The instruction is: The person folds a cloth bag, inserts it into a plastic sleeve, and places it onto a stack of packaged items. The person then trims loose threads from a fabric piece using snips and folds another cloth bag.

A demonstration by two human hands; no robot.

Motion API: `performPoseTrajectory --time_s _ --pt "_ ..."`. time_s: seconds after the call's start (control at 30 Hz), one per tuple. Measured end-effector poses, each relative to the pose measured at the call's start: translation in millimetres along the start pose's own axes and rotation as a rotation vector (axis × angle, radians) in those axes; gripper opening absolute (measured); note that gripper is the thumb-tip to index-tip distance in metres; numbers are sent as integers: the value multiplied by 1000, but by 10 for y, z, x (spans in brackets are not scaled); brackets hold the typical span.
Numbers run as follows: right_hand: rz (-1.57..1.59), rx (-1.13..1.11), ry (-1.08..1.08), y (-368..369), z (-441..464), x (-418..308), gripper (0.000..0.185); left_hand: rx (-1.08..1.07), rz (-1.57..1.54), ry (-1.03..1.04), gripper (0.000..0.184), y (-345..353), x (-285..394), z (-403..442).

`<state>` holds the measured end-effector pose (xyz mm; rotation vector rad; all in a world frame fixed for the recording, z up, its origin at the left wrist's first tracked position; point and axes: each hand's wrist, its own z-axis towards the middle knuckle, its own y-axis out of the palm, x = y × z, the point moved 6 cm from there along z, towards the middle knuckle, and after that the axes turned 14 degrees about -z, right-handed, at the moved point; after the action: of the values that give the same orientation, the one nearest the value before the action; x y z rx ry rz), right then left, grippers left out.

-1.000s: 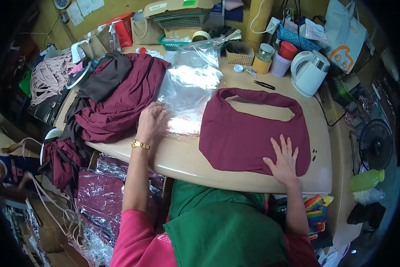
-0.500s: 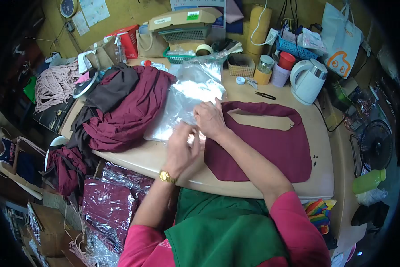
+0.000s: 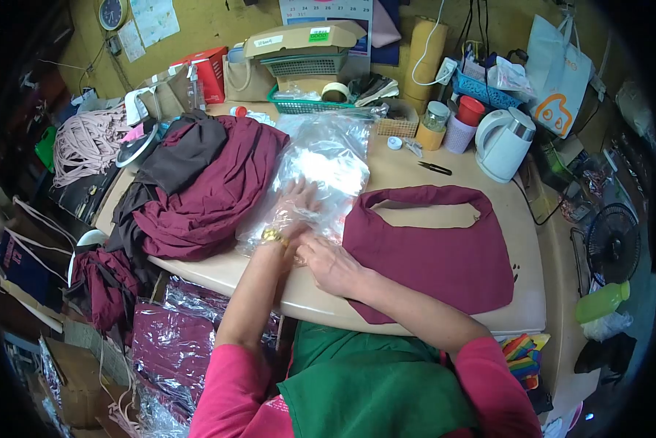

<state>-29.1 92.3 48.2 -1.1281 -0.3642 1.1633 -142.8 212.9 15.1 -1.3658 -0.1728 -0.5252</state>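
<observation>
Since earlier frame, left hand (image 3: 296, 203) slipped inside clear, glossy plastic bag (image 3: 332, 150), fingers spread; plastic layers apparently now parted. Right hand (image 3: 329, 264) appears to pinch plastic's near edge. Maroon fabric shoulder bag (image 3: 437, 255) lies flat on beige tabletop (image 3: 399, 166), right of plastic.

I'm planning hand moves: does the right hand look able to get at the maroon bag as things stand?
Probably yes: the maroon bag lies flat beside the right hand, with only that hand's own forearm over it.
</observation>
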Motion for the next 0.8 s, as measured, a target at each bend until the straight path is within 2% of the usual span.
performPoseTrajectory --time_s 0.07,0.1,0.13,0.2,0.27,0.3,0.33,0.37,0.4,0.43,0.47,0.5,0.53,0.57,0.6,0.67,0.7,0.73,0.8 --pt "-235 -28 226 98 -5 224 22 6 -214 -6 50 3 -178 -113" --pt "-234 -25 225 93 25 228 22 171 -278 39 40 -65 -151 -277" --pt "-267 6 230 67 84 236 27 170 -273 42 40 -107 -91 -373" --pt "-297 41 238 -28 325 259 33 398 -312 115 37 -345 81 -571" --pt "-110 -921 352 308 441 328 47 461 -189 157 34 -426 311 -775" --pt "-108 -916 352 599 416 505 47 374 -354 -7 32 -358 253 -901" --pt "-416 -347 272 823 562 841 46 284 -516 -170 31 -257 174 -1020" --pt "-553 -59 210 763 607 882 45 285 -513 -166 31 -214 115 -1129" --pt "-693 236 176 695 601 905 44 338 -658 -206 30 -165 -33 -1256" --pt "-397 -69 458 628 632 1091 38 388 -803 -246 31 -177 -108 -1334" --pt "-79 -371 722 625 575 1157 36 383 -801 -245 31 -184 -142 -1383" --pt "4 -512 614 307 669 792 36 420 -809 -256 32 -289 -133 -1430" --pt "5 -508 614 346 636 666 36 460 -818 -268 33 -363 -155 -1469" --pt "-297 -417 441 390 632 423 36 449 -678 -269 32 -335 -272 -1492" --pt "-337 -481 375 555 663 449 36 451 -678 -265 32 -385 -237 -1510" --pt "-407 -594 235 890 717 504 36 327 -261 -157 29 -511 52 -1561" --pt "-381 -473 270 1043 715 740 37 325 -146 -85 25 -491 174 -1614" --pt "-262 -564 298 701 760 632 40 284 -139 6 24 -574 396 -1693" --pt "-31 -743 382 -80 852 352 54 223 -346 80 30 -866 759 -1747"
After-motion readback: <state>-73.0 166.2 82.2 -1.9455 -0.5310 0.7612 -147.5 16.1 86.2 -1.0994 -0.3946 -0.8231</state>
